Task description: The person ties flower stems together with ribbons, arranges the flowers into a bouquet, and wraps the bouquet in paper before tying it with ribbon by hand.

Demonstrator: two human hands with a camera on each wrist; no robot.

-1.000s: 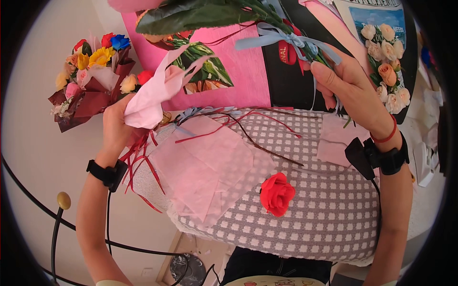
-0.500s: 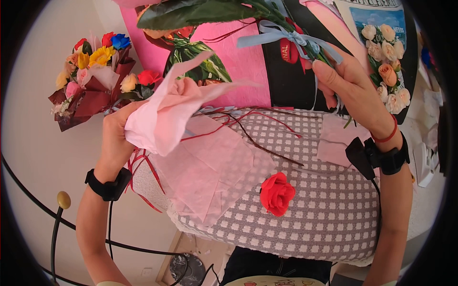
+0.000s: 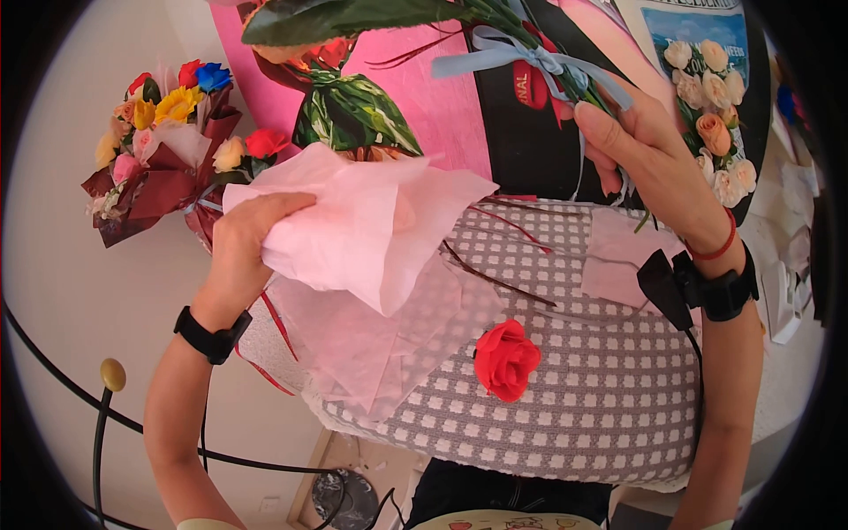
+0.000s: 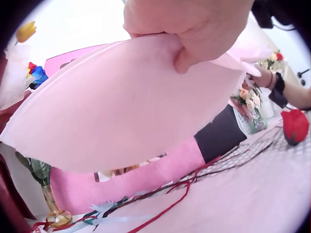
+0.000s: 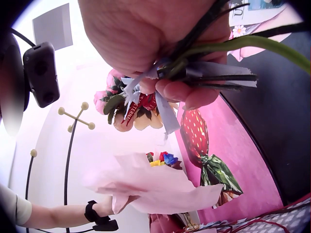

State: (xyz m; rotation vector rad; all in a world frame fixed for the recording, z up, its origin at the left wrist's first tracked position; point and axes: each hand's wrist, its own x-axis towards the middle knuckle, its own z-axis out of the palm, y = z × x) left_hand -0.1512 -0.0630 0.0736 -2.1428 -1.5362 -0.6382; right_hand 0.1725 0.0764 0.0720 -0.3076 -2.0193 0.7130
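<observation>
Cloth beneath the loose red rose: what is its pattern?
The cloth has whitish squares on grey, clearest in the head view.

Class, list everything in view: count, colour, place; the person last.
Checked cloth: one, grey-white, centre
Loose rose: one, red, on checked cloth
Flat papers: several, pink, on cloth
Raised paper: count unclear, pink, left
Tied bunch: one, green, blue ribbon, upper right
Wrapped bouquet: one, mixed colours, far left
Rose cluster: one, cream and peach, right
Printed backing: count unclear, pink, black, behind
Cords: several, red, on cloth
Vase: one, amber, left
Knobbed stands: two, black, left
Straps: two, black, wrists
Left hand: one, bare, holding paper
Right hand: one, bare, holding bunch
</observation>
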